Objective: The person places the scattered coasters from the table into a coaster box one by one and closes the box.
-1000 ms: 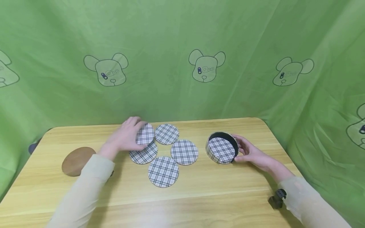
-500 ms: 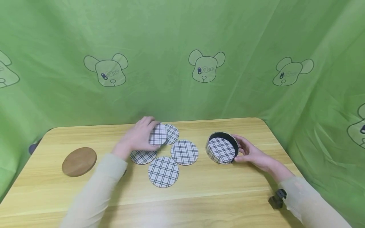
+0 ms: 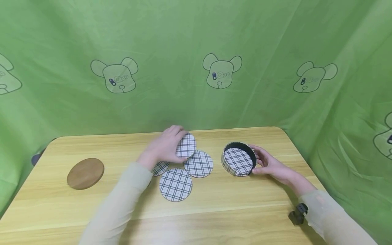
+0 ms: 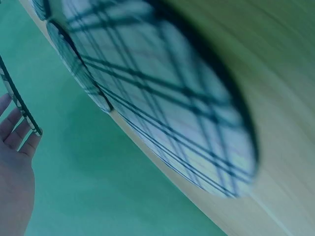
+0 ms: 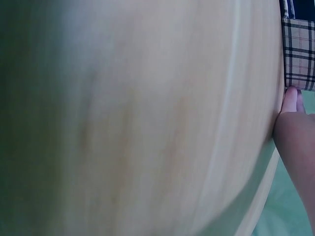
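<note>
My left hand holds a round plaid coaster by its edge, tilted above the others. In the left wrist view those fingers grip the coaster, seen nearly edge-on. Lying below are a front coaster, a right one and a left one partly covered by the hand. The back coaster is hidden behind the hand and the held one. My right hand grips the side of a round plaid coaster holder with a black inside, thumb at its rim. Another coaster lies in it.
A brown round disc lies at the left of the wooden table. Behind the table's back edge hangs a green curtain with bear-head prints. A small black device is at the right sleeve.
My left hand has moved right with the coaster, from above the left coaster to above the back one. The right hand and the holder have stayed put.
</note>
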A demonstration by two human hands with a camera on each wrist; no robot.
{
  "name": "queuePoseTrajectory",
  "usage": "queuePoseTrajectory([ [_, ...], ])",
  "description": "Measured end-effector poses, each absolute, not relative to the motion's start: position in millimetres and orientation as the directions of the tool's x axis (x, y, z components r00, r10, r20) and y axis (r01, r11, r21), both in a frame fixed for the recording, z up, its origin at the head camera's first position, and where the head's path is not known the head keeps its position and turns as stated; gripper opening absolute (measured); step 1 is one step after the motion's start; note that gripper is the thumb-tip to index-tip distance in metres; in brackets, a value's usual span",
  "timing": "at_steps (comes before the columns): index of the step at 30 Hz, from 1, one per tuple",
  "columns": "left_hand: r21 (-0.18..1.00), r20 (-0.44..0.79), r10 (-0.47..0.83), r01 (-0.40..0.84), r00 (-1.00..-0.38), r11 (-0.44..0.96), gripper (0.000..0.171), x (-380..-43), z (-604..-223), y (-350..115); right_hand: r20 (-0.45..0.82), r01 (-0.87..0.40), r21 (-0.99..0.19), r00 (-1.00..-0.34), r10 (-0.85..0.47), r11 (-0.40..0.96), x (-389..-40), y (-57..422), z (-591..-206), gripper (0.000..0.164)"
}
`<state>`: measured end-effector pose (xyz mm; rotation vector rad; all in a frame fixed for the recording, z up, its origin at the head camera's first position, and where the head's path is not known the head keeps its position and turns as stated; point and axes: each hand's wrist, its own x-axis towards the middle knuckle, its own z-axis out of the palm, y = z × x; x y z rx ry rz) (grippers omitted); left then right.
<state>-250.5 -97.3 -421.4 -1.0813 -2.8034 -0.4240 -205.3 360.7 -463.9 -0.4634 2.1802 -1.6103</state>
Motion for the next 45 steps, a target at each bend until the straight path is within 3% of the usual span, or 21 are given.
queuePoseTrajectory([
  [21, 0.166, 0.166, 0.707, 0.726, -0.687, 0.667, 0.116, -253.6, -422.3, -30.4, -0.113, -0.028, -0.960, -0.869, -0.482, 0.277, -206.2, 359.9, -463.7, 0.101],
  [31, 0.109, 0.164, 0.748, 0.766, -0.642, 0.634, 0.112, -250.1, -419.0, -4.5, -0.112, -0.026, -0.961, -0.873, -0.475, 0.275, -205.3, 359.1, -463.3, 0.101],
  [45, 0.061, 0.150, 0.765, 0.779, -0.626, 0.624, 0.110, -241.9, -420.7, 26.9, -0.119, -0.026, -0.958, -0.870, -0.478, 0.285, -207.1, 360.4, -466.0, 0.102],
])
